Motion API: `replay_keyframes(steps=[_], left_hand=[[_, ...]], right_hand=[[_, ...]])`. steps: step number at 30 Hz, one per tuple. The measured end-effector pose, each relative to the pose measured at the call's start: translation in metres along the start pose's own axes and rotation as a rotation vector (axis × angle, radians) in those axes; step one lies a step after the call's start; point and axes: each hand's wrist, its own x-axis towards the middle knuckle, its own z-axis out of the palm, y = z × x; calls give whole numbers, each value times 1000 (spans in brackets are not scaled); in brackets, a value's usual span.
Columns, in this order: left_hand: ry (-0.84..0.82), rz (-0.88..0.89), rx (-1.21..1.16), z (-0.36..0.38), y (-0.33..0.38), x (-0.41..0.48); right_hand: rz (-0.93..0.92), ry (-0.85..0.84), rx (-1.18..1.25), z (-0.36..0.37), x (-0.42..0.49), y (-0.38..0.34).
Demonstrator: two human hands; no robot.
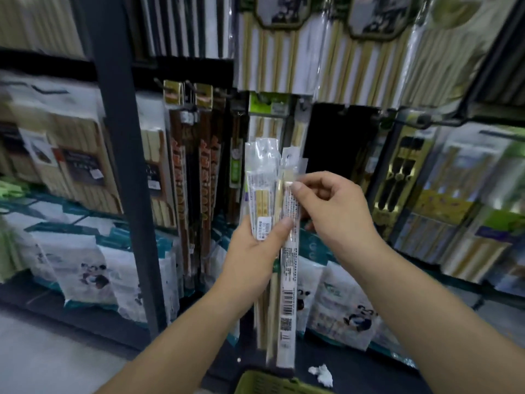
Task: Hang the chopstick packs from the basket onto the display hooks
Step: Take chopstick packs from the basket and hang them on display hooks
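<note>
My left hand [252, 251] grips a bundle of clear chopstick packs [262, 194] upright in front of the display, thumb across a white price label. My right hand [332, 211] pinches the upper part of the rightmost pack [288, 282], a long narrow one with a barcode near its lower end. Just behind the bundle hang green-topped chopstick packs [268, 105] on a display hook. An empty hook [423, 119] juts out at the right. The rim of the green basket [267, 383] shows at the bottom edge, below the packs.
A dark upright post [125, 172] stands left of the hooks. Brown and gold chopstick packs [193, 166] hang beside it, and many other packs fill the racks all round. Panda-print bags [91, 268] line the lower shelf. A crumpled white scrap [322, 373] lies on the floor.
</note>
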Motion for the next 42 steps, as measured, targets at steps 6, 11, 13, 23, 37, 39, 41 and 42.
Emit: replay_keyframes(steps=[6, 11, 13, 23, 37, 39, 41, 42], left_hand=[[54, -7, -13, -6, -4, 15], [146, -91, -44, -17, -7, 20], [149, -107, -57, -21, -9, 21], [145, -74, -40, -26, -3, 24], [62, -9, 36, -24, -2, 24], [58, -4, 28, -22, -2, 24], [52, 10, 24, -19, -2, 25], [50, 15, 20, -18, -2, 25]], right_hand=[[38, 73, 133, -3, 31, -18], [-2, 110, 164, 2, 52, -35], [-1, 131, 161, 7, 57, -39], [22, 200, 199, 16, 67, -39], [7, 309, 90, 19, 56, -17], [-21, 241, 90, 21, 47, -17], [-56, 150, 38, 23, 40, -18], [-73, 125, 11, 24, 38, -20]])
